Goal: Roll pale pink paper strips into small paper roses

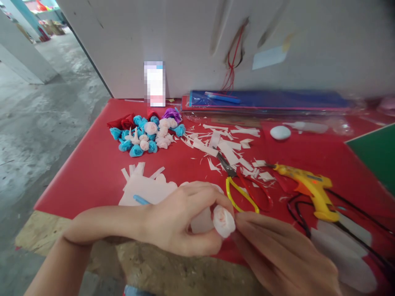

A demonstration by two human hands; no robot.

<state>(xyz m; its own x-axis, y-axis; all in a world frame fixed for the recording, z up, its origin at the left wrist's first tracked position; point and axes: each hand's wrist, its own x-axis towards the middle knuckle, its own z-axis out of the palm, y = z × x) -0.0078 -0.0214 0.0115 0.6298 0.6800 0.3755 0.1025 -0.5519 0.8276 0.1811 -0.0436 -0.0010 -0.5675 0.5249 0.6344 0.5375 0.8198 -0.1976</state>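
Observation:
A small pale pink paper rose (224, 222) is held low over the table's front edge. My left hand (188, 222) curls round it, thumb and fingers closed on its left side. From the right, my right hand (284, 246) meets the rose with its fingertips pressed together at the petals' edge. Just beyond my hands lie scissors (242, 193) with one yellow and one red handle. Pale pink paper sheets (151, 189) lie partly under my left forearm, with a blue pen (141, 200) on them. A yellow glue gun (308, 185) rests to the right.
Blue, white, red and purple paper roses (145, 133) are heaped at the back left of the red table (83, 164). Paper scraps (228, 150) are strewn across the middle. A white egg-shaped object (280, 132), a lit phone (154, 84) and the glue gun's black cable (361, 238) are around.

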